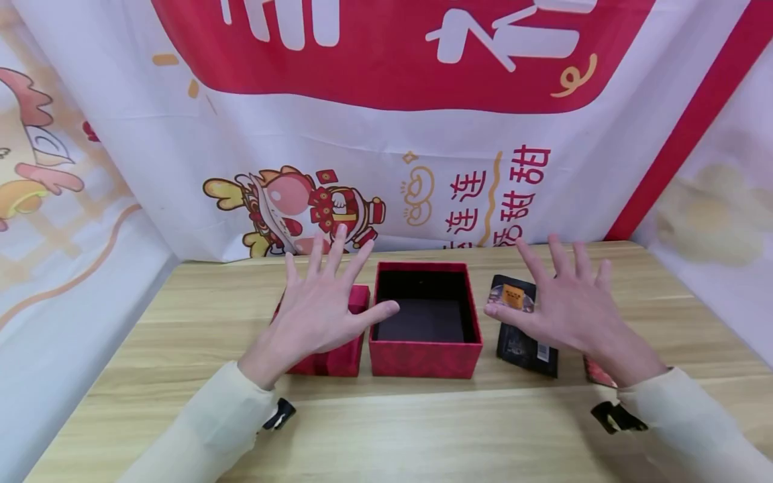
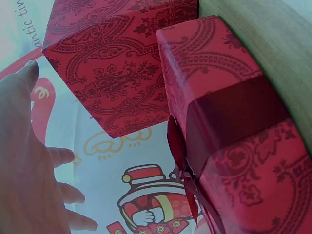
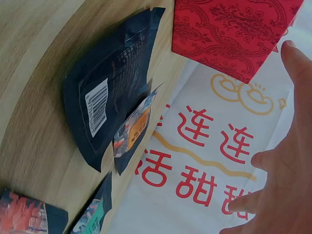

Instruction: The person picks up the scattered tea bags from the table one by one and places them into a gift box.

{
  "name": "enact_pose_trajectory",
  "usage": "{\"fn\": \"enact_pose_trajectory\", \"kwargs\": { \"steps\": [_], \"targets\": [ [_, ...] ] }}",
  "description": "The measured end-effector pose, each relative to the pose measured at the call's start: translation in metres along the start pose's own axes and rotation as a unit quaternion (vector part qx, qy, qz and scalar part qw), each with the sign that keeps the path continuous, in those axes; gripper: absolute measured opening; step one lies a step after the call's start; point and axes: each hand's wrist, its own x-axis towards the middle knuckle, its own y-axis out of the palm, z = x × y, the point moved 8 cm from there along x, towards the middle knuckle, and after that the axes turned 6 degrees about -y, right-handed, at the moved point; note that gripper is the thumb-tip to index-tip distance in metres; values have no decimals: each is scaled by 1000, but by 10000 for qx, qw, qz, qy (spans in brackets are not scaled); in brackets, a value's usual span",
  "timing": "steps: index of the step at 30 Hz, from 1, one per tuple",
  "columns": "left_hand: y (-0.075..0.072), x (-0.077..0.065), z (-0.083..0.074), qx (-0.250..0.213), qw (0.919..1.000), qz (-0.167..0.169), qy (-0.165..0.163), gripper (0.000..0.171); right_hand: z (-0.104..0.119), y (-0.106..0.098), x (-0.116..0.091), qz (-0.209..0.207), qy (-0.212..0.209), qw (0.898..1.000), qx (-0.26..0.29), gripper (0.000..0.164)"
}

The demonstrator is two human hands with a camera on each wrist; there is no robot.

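My left hand (image 1: pixel 317 308) hovers with fingers spread above the red box lid (image 1: pixel 341 359). A dark red ribbon (image 2: pixel 234 114) with a bow crosses that lid in the left wrist view. Between the hands stands an open red patterned box (image 1: pixel 423 360) with a dark inside. My right hand (image 1: pixel 570 312), fingers spread too, is over the black snack packets on the right and holds nothing. One packet (image 3: pixel 114 97) shows a barcode; a smaller packet with an orange label (image 1: pixel 513 295) lies against it.
Another packet with a red picture (image 3: pixel 24 214) and one with a green label (image 3: pixel 92 214) lie farther right, partly hidden by my right arm in the head view. The wooden table (image 1: pixel 386 436) meets a printed cloth backdrop (image 1: pixel 362 134) behind.
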Motion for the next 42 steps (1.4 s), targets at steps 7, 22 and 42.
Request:
{"fn": "enact_pose_trajectory", "kwargs": {
  "steps": [7, 22, 42],
  "targets": [
    [8, -8, -6, -640, 9978, 131, 81, 101, 2, -2, -1, -326, -151, 9987, 356, 118],
    [32, -24, -19, -1946, 9759, 973, 170, 102, -9, -6, -2, -989, -198, 9644, 2445, 98],
    [38, -24, -16, -1803, 9781, 1021, 186, 106, -25, 2, 17, -424, -150, 8858, 4619, 66]
  ]
}}
